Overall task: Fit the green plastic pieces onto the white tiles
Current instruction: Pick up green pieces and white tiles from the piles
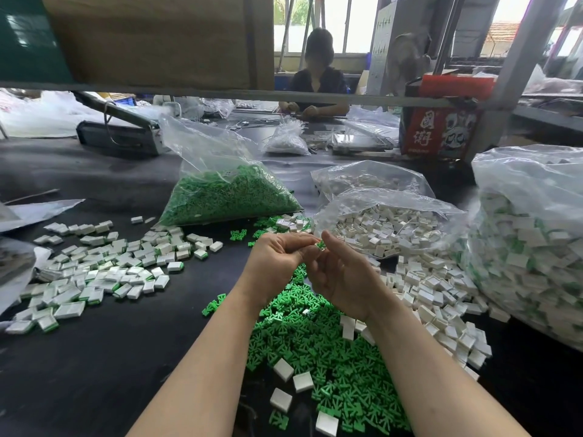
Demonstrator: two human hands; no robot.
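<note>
My left hand (277,260) and my right hand (344,275) meet above the table's middle. Their fingertips pinch one small green piece (320,245) between them; whether a white tile is under it I cannot tell. Below my hands lies a heap of loose green plastic pieces (315,342) with a few white tiles (283,369) on it. Loose white tiles (441,298) spread to the right. To the left lies a spread of white tiles with green fitted (104,272).
On the dark table stand a clear bag of green pieces (227,197), an open bag of white tiles (388,228) and a big bag of fitted tiles (530,253) at the right. Another person (315,77) sits opposite. A red box (438,127) stands behind.
</note>
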